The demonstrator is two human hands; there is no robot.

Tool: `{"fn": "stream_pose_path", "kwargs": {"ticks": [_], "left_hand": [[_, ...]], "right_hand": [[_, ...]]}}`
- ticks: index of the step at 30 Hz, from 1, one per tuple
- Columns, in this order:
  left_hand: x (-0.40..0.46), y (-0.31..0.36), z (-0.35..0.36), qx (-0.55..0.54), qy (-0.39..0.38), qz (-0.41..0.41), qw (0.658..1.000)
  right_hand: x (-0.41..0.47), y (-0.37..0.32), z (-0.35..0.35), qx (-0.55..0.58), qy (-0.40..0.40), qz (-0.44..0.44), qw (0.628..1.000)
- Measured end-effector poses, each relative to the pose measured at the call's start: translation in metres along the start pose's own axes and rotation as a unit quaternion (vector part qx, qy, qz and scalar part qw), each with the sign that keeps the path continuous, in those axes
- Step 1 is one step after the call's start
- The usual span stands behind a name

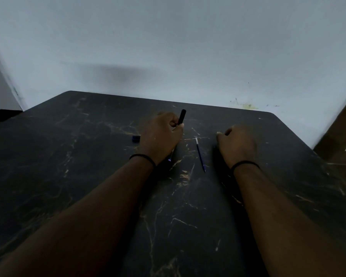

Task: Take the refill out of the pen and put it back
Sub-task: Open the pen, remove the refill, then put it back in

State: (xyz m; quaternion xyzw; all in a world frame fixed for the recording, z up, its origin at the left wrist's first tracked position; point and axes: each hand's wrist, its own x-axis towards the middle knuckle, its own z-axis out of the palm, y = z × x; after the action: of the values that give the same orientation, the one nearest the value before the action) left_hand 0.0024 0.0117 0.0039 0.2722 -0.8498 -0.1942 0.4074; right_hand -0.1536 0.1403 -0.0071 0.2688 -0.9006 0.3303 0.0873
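Dark marble-veined table point(72, 176) against a pale, scuffed wall point(168, 37)

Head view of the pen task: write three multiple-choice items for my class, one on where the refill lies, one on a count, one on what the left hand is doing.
1. Where is the refill?
A. On the table between the two hands
B. Inside the pen barrel
C. In the right hand

2. How many wrists wear a dark band?
A. None
B. One
C. Two

3. What is the state of the left hand?
A. Flat and open on the table
B. Closed around the pen barrel
C. Out of view

Answers:
1 A, the refill lies loose on the dark tabletop, apart from both hands.
2 C, a band shows on each wrist.
3 B, the fingers wrap the barrel, whose dark end sticks up above the fist; the right hand holds nothing visible.
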Motion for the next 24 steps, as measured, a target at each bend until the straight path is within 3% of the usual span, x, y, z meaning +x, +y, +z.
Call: {"fn": "stream_pose_path", "kwargs": {"ticks": [11,17,20,24], "left_hand": [[-0.002,0.001,-0.001,-0.013,0.015,0.000,1.000],[-0.001,0.001,-0.002,-0.021,0.001,0.000,1.000],[-0.002,0.003,-0.004,-0.015,0.009,0.002,1.000],[-0.003,0.005,-0.005,-0.004,0.013,0.001,1.000]], "right_hand": [[-0.005,-0.001,-0.010,0.019,0.063,0.023,0.998],[-0.014,-0.007,-0.009,-0.050,-0.036,0.007,0.998],[-0.015,-0.008,-0.009,-0.083,-0.044,0.005,0.996],[-0.016,-0.007,-0.007,-0.047,-0.049,0.021,0.997]]}}
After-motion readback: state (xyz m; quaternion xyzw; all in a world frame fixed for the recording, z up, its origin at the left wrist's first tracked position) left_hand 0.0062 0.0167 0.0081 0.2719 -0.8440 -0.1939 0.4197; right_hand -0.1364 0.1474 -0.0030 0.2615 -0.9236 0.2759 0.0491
